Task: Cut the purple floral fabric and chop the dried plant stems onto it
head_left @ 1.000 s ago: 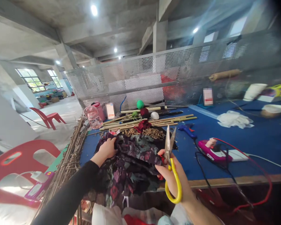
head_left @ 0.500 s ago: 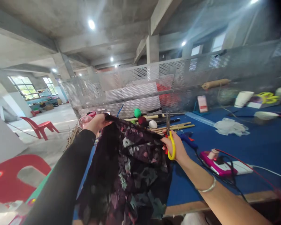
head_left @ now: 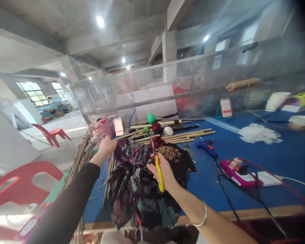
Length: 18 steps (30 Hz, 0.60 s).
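The left hand point(head_left: 108, 145) is pinching dark cloth point(head_left: 142, 184); the right hand point(head_left: 167, 172) is gripping scissors point(head_left: 159, 173) (ideally pointing them clear of it).

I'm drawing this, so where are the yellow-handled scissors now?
In the head view, the yellow-handled scissors are near the middle, in the grip of the right hand over the dark patterned cloth, with the dark red ball just beyond them.

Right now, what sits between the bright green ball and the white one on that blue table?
In the head view, a dark red ball sits between the bright green ball and the white ball.
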Motion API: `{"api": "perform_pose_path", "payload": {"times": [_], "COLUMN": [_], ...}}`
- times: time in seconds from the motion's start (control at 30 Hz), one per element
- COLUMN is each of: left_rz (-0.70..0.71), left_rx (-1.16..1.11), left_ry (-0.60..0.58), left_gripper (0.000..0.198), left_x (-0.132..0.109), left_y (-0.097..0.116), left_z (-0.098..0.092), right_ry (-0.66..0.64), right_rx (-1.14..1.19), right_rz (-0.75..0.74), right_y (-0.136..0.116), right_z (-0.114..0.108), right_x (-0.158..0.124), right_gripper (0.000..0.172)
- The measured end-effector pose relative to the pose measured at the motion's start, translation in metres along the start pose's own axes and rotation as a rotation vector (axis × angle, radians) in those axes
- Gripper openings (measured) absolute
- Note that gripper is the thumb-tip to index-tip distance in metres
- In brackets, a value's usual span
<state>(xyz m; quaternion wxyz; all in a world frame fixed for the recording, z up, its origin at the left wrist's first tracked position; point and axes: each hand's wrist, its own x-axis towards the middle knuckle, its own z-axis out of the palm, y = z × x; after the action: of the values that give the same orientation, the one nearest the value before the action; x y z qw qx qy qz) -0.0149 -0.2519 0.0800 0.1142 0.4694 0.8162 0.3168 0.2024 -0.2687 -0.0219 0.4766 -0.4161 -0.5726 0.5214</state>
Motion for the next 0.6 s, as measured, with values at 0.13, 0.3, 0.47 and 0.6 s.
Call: {"api": "perform_pose_path", "payload": {"times": [0.13,0.3,0.47,0.6], "left_rz": [-0.178,-0.480,-0.419,-0.366], "left_rx": [-0.248,-1.141,-1.431,-1.383], "left_ry": [-0.335,-0.433,-0.356,-0.365], "left_gripper": [0.044,0.055,0.037,0.040], "left_x": [-0.103,-0.190,-0.191,-0.188], "left_y": [-0.013,-0.037,-0.056,-0.050], "left_z": [0.027,0.086,0.108,0.107], "right_ry": [-0.109,-0.326,-0.192,-0.176], "right_rx": [0.096,0.113,0.059,0.068], "right_rz": [0.079,0.089,0.163,0.241], "right_y": [-0.007,-0.017,0.001,0.009], "right_z": [0.003,-0.012,-0.034,-0.049], "right_x": [-0.034,-0.075,-0.082,-0.088], "right_gripper": [0.039,0.034,0.040,0.044]}}
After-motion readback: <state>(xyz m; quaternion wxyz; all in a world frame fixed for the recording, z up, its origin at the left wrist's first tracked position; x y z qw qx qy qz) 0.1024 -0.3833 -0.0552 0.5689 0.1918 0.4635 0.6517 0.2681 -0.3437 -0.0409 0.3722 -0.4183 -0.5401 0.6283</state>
